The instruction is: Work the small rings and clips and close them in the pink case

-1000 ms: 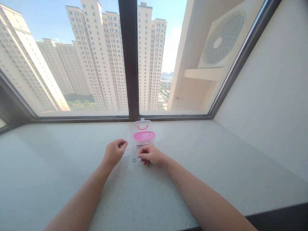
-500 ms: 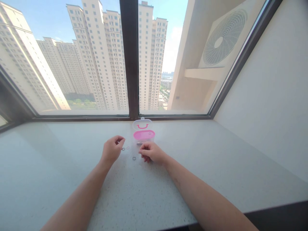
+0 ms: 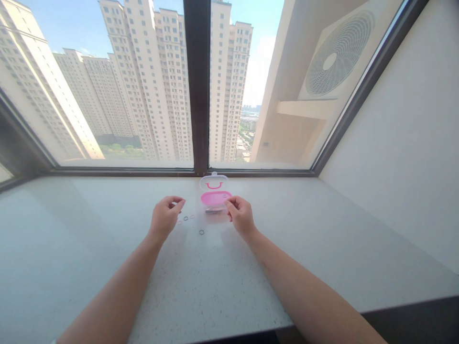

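A small clear plastic box with a pink tray [image 3: 214, 198] in its top stands near the window, its clear lid [image 3: 214, 180] swung up at the back and a pink handle on it. Dark slim items [image 3: 214, 210] show through the front wall. My right hand [image 3: 242, 216] is closed in a pinch at the box's right front edge. My left hand [image 3: 165, 217] hovers left of the box, thumb and fingertips together. What either pinch holds, if anything, is too small to tell. Between the hands lie dark rings [image 3: 201, 232] and pink rings [image 3: 192, 216], like small hair ties.
The box and rings rest on a pale speckled sill [image 3: 201, 286]. A dark window frame [image 3: 201, 119] rises behind the box. To the right stands a white wall [image 3: 401, 157]. The sill's dark front edge [image 3: 412, 306] runs below my right forearm.
My right hand has moved up and right, from in front of the box to its right front edge. My left hand stays nearly in place; another pink ring shows beside it.
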The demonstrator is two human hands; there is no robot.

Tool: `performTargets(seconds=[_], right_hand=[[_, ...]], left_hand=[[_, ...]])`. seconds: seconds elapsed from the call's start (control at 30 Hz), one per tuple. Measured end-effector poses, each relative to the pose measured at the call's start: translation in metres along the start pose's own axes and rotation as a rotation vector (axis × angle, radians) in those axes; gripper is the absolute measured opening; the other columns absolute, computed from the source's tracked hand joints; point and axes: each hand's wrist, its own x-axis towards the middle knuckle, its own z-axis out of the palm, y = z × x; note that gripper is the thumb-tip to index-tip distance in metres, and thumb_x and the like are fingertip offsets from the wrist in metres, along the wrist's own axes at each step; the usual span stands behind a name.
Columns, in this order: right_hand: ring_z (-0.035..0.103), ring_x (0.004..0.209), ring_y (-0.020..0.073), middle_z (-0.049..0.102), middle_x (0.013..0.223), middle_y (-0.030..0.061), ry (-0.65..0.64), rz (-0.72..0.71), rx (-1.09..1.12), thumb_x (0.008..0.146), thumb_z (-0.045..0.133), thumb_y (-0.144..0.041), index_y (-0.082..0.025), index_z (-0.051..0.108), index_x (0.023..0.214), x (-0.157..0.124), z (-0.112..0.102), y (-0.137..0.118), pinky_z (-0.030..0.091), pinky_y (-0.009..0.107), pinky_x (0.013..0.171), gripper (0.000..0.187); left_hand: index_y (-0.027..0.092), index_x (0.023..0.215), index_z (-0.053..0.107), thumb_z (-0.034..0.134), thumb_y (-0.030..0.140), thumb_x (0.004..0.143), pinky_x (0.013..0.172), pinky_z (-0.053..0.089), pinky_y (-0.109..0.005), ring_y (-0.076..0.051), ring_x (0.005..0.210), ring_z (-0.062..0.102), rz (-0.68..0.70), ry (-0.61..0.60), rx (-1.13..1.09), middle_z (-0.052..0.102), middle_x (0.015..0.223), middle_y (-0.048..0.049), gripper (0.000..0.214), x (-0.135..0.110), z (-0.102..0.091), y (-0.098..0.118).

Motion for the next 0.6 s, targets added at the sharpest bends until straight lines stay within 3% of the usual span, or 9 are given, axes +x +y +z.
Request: performTargets(seconds=[0.33,0.6], right_hand=[[0.040,0.037,0.0075,0.048,0.049,-0.0037,-0.105,-0.016,-0.082,0.077,0.054,-0.036,-0.015,0.057,0.073,-0.0048,0.0046,0.0014,0.032,0.019,0.036,0.022],[0.041,0.037,0.0070,0.049,0.050,-0.0035,-0.216,-0.015,-0.123,0.077,0.056,-0.033,-0.015,0.056,0.070,-0.0091,0.0099,0.0005,0.032,0.019,0.037,0.020]], left_hand=[[0.013,0.078,0.064,0.061,0.043,0.069,0.043,0.035,-0.021,-0.008,0.042,0.043,-0.105,-0.092,-0.197,0.052,0.052,0.0026,0.031,-0.0043,0.0017,0.0057],[0.014,0.077,0.064,0.060,0.042,0.071,0.045,0.035,-0.021,-0.009,0.044,0.044,-0.064,-0.218,-0.182,0.052,0.050,0.0024,0.030,-0.0083,0.0080,0.0057]])
